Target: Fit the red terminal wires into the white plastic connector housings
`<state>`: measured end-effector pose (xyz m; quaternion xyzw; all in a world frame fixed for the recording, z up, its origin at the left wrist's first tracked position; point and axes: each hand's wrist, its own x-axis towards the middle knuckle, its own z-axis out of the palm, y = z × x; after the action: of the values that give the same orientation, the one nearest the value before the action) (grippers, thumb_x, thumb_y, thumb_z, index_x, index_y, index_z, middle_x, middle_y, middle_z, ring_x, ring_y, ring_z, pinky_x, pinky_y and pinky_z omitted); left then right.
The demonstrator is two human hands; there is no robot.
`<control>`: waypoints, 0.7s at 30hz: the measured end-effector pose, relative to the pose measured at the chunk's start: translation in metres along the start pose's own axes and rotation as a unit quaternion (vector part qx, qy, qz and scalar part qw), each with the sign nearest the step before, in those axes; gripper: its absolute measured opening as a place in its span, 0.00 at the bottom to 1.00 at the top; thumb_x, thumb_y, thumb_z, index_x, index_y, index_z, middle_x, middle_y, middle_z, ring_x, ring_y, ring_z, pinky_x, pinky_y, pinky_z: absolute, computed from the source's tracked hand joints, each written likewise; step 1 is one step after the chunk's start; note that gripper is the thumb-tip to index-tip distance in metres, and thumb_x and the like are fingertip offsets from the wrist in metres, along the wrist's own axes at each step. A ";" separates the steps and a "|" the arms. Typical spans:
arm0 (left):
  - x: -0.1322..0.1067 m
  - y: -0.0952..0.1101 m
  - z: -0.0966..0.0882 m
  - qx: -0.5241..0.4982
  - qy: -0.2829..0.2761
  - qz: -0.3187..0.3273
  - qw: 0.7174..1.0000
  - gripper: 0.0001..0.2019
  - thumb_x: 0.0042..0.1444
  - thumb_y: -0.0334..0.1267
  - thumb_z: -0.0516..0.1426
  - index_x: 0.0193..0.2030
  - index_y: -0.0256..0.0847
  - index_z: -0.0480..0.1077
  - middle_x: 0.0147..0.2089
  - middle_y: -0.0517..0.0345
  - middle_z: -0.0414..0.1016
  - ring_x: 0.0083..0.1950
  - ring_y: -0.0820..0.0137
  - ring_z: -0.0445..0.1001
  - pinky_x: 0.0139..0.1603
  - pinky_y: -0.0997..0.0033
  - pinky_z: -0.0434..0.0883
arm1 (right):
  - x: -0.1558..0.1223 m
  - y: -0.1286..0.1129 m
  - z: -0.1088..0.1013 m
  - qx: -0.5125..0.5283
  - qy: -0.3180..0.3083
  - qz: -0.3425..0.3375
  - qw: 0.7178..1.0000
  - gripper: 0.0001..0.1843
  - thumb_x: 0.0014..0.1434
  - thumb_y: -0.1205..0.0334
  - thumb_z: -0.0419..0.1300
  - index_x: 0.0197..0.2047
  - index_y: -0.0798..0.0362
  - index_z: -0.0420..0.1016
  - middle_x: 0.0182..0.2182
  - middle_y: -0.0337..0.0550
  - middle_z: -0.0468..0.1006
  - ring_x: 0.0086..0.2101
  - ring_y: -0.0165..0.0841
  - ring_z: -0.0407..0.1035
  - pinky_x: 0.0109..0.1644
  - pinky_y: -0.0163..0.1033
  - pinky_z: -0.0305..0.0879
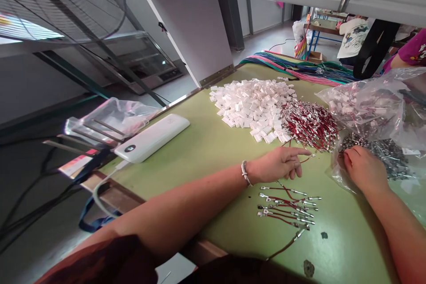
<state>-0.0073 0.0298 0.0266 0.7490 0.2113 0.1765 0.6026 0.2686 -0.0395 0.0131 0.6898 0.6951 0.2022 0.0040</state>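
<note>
My left hand (281, 164) is above the table, index finger stretched out and the other fingers curled. A short red wire with a metal terminal (306, 158) sticks out from under its fingers. My right hand (365, 169) has its fingers bent together at the mouth of a clear plastic bag of small dark metal parts (388, 155); its fingertips are partly hidden. Several short red wires with metal ends (288, 206) lie in a loose row below my left hand. Beyond it are a heap of red wires with metal terminals (311, 124) and a pile of white plastic connectors (251, 104).
A white power bank (155, 137) with a cable lies at the left table edge. Long coloured wire bundles (299, 69) run along the back. Another clear bag (369, 102) stands right. A fan (66, 0) is upper left; people are beyond the table.
</note>
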 end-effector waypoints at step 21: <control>0.003 0.002 0.010 0.173 0.104 -0.008 0.979 0.12 0.64 0.37 0.50 0.41 0.38 0.74 0.41 0.57 0.80 0.40 0.74 0.75 0.46 0.72 0.71 | -0.004 -0.005 -0.015 0.187 0.060 0.072 0.978 0.09 0.61 0.59 0.51 0.36 0.52 0.70 0.29 0.45 0.76 0.26 0.35 0.68 0.29 0.38 0.57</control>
<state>0.0006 0.0220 0.0268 0.8178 0.3059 0.2093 0.4402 0.2598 -0.0473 0.0243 0.7129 0.6684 0.1095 -0.1816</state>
